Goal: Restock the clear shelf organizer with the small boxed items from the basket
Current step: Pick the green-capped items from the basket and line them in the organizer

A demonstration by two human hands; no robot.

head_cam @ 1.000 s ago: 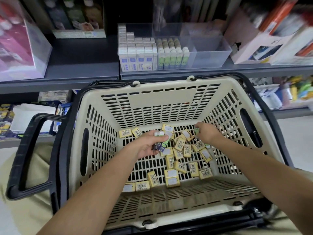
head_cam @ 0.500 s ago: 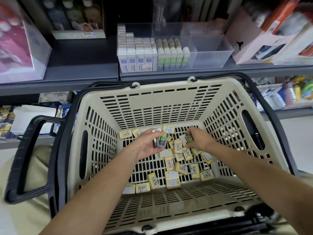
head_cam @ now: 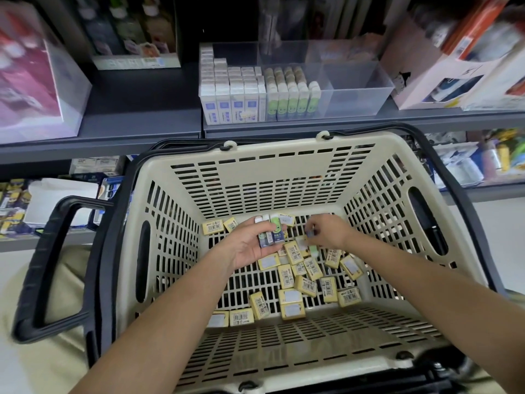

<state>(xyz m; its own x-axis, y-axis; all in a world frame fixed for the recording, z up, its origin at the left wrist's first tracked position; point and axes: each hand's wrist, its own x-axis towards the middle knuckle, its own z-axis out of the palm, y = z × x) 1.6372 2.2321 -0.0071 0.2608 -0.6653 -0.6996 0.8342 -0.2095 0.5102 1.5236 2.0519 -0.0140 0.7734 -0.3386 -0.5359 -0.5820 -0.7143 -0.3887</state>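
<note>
Beige plastic basket (head_cam: 255, 183) fills the view from 3 to 9 o'clock, and the restocking looks only partly done. At 12 o'clock on the grey shelf (head_cam: 142, 109) stands the clear organizer (head_cam: 355, 89). Its left compartments are packed with upright white boxes (head_cam: 230, 92) and green-faced boxes (head_cam: 292, 95), while its right compartment at 1 o'clock holds nothing visible. Many yellow boxes (head_cam: 301, 268) lie scattered flat on the basket floor, so most of the job appears to remain. The left hand (head_cam: 247, 245) is curled round a small bundle of tall boxes (head_cam: 271, 231), held above the floor. Just beside it at 3 o'clock, the right hand (head_cam: 329, 231) pinches a small box (head_cam: 311, 233) over the pile, too blurred to identify
</note>
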